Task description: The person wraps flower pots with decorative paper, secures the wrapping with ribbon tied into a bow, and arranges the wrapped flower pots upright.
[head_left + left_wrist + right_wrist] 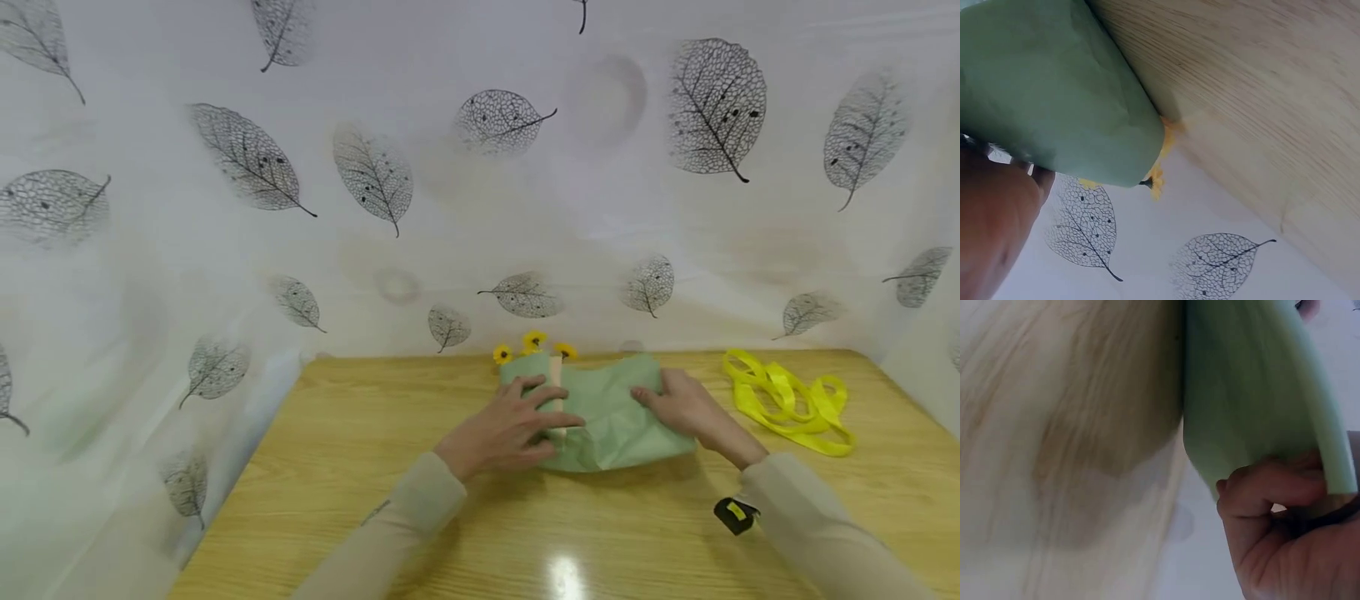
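Note:
A sheet of pale green wrapping paper (611,417) lies at the table's middle, partly folded around yellow flowers (534,340) whose heads stick out at its far left edge. A cream strip (556,375) runs down the paper. Across the folded left side, my left hand (502,429) rests with its fingers spread and mostly straight. My right hand (690,408) pinches the paper's right edge between thumb and fingers. In the right wrist view, that hand (1297,537) grips the raised, curving edge of the sheet. The flower stems are hidden inside the paper.
A loosely looped yellow ribbon (825,440) lies on the wooden table (360,467) to the right. Close to the right cuff is a small black object (735,515) with a yellow mark. A white leaf-print curtain (465,208) hangs behind the table's far edge.

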Motion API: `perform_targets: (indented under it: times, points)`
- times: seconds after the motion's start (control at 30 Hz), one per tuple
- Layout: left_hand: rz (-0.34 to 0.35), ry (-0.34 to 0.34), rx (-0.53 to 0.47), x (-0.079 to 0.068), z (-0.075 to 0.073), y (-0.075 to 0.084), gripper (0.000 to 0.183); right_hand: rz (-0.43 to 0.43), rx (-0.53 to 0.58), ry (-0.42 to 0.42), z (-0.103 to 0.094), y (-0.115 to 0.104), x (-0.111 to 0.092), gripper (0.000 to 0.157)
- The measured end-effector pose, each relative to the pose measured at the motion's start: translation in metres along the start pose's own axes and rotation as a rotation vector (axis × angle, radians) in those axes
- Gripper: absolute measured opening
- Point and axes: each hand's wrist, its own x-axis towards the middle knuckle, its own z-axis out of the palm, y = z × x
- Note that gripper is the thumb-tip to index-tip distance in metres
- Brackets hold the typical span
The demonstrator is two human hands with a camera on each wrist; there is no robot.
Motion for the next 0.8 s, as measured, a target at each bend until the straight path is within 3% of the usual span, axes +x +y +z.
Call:
perform_targets:
  times: [0.17,0.33,0.63,0.8]
  points:
    - [0.007,-0.049,0.02,0.0,-0.001,0.004,0.046,0.029,0.075,-0.048,0.003,0.013,0.006,0.042]
    - [-0.018,-0.084,-0.025,0.002,-0.003,0.007,0.041,0.04,0.21,-0.1,0.005,0.011,0.01,0.048]
    - [-0.028,-0.078,-0.038,0.004,-0.003,0.009,0.037,0.04,0.441,-0.173,-0.001,-0.021,0.004,0.057]
    - [-0.037,-0.078,-0.064,0.003,-0.004,0.007,0.037,0.012,0.47,-0.131,0.001,-0.046,0.001,0.046]
